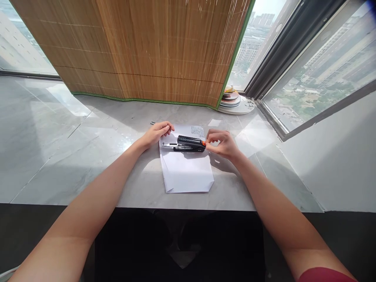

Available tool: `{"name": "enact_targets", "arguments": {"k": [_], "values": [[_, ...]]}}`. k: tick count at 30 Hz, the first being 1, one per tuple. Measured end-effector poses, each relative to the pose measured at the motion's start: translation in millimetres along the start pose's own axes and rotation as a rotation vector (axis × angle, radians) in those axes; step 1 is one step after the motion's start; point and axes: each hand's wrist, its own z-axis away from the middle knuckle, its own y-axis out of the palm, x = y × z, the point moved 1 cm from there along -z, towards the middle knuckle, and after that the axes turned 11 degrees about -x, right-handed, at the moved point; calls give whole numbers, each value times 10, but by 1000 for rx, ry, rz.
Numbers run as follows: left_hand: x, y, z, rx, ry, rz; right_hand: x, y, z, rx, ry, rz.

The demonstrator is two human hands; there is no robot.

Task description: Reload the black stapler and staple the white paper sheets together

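Note:
A black stapler (191,141) lies across a folded sheet of white paper (188,172), its metal staple tray (169,145) sticking out to the left. My right hand (223,143) pinches the orange piece at the stapler's right end between thumb and fingers. Beside the paper's upper left edge rests my left hand (158,133), fingers curled together, close to the staple tray but apart from it. Whatever those fingers may hold is hidden. Small dark strips, perhaps staples (152,123), lie just beyond my left hand.
The grey stone sill (88,156) ends at a front edge near me. A bamboo blind (147,51) hangs behind it. Stacked plates (235,103) stand in the back right corner beside the window frame (270,113). A white wall (331,156) bounds the right side.

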Motion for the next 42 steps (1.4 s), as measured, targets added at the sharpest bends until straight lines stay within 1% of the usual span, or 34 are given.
{"name": "enact_targets", "arguments": {"k": [2,3,6,8,9,10,12,13,14,15,17,18,20,21,23,27,29,31,32,33,34,35,37,38,40,42], "values": [[-1,5,0,4,9,-4,52,52,-15,-30,-5,-18],[-2,8,1,5,18,-11,75,98,-20,-16,-2,-31],[-11,23,4,1,52,-44,110,287,-9,122,27,-35],[-24,36,5,-18,67,-59,108,396,22,181,56,-25],[-34,42,5,-41,74,-52,106,427,40,173,58,-28],[-45,47,5,-76,80,-27,106,439,54,137,48,-35],[-68,55,4,-173,60,89,120,410,70,0,-16,-34],[-75,59,4,-209,17,173,132,378,70,-86,-70,-17],[-78,65,3,-223,-56,262,144,341,65,-170,-135,15],[-77,74,4,-207,-154,344,156,305,58,-242,-203,58],[-71,99,11,-101,-372,458,165,257,41,-323,-337,166],[-71,111,18,-37,-461,494,161,248,36,-332,-399,222],[-80,131,35,58,-567,551,140,253,39,-323,-507,320],[-90,137,43,79,-592,576,126,262,46,-313,-553,356],[-112,146,59,75,-622,610,100,280,66,-300,-609,407],[-133,154,70,-3,-645,636,105,285,90,-301,-565,449],[-121,148,63,-48,-648,650,147,272,85,-347,-518,410],[-103,130,48,-112,-656,655,194,251,67,-439,-395,335],[-95,117,40,-154,-654,660,210,241,55,-472,-301,281],[-91,104,32,-193,-644,671,219,235,45,-471,-197,212],[-91,92,26,-226,-622,689,219,236,36,-426,-98,132],[-95,83,21,-246,-592,706,214,246,30,-341,-20,46],[-110,78,22,-244,-536,713,198,286,32,-109,69,-111],[-118,83,28,-228,-516,702,189,311,37,3,89,-161],[-136,107,45,-188,-480,661,177,360,45,174,103,-197],[-154,148,65,-147,-417,625,177,392,36,271,64,-174]]}}
